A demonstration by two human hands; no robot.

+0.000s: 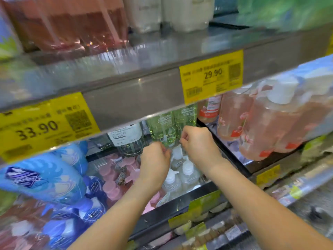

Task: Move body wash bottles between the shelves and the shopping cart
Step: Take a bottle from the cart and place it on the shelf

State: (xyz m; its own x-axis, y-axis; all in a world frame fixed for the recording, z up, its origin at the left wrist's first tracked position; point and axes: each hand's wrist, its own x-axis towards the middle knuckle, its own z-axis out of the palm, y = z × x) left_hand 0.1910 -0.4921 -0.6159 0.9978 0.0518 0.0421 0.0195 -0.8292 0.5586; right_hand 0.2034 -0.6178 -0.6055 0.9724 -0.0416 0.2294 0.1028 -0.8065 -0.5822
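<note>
both arms outstretched, left grip (155, 156) and right grip (197, 139) curled

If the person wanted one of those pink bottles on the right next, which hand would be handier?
The right hand, probably. It sits nearer the pink bottles, which stand to its right on the same shelf. The left hand is further off, and reaching from there would mean crossing over the right arm and the green bottles.

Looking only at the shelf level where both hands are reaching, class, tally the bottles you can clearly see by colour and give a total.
Green bottles: 2
Pink bottles: 3
Clear bottle with a white label: 1
Total: 6
Bottles further back or cut off at the right edge are too blurred to count.
</note>
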